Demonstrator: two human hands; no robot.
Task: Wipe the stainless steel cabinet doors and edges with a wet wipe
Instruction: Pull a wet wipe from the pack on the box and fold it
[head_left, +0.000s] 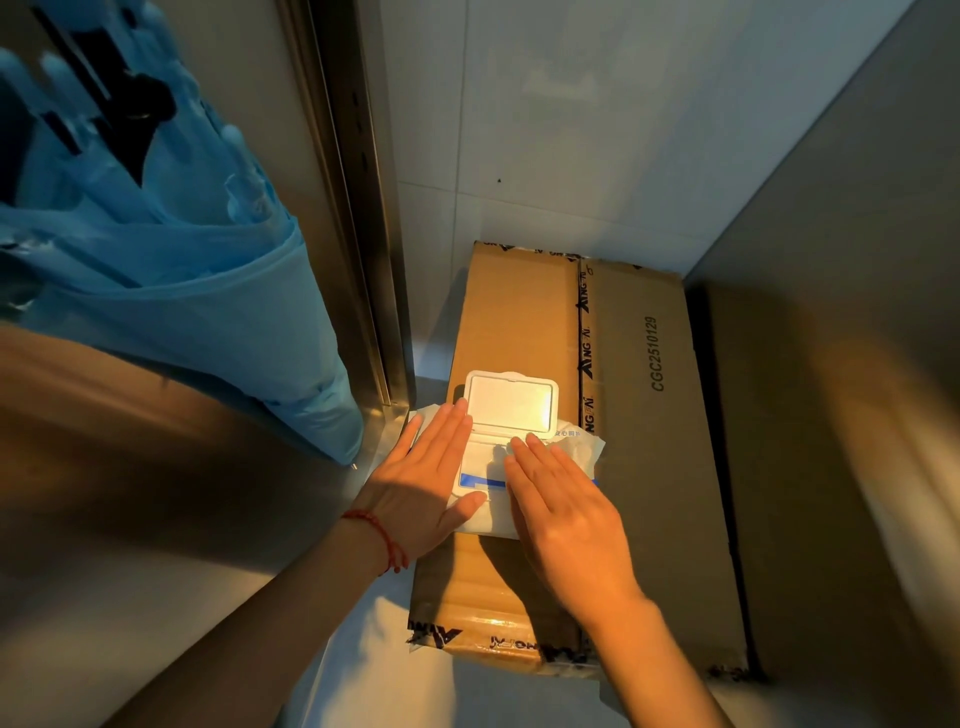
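White wipes pack (488, 467), lid (511, 402) flipped up, lies on a cardboard box (644, 415). Left hand (426, 483) and right hand (561, 514) press flat, fingers straight, beside a steel cabinet edge (363, 260).

White wet-wipe pack (485, 480) flat on carton, flip lid (510, 402) raised.

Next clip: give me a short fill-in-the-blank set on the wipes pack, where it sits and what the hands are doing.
1. The flip lid of the wet wipe pack stands ____.
2. The pack lies on a ____ box.
3. Both the left hand and the right hand rest on the pack with ____ fingers.
4. A red string bracelet circles the ____ wrist.

Missing words: open; cardboard; straight; left
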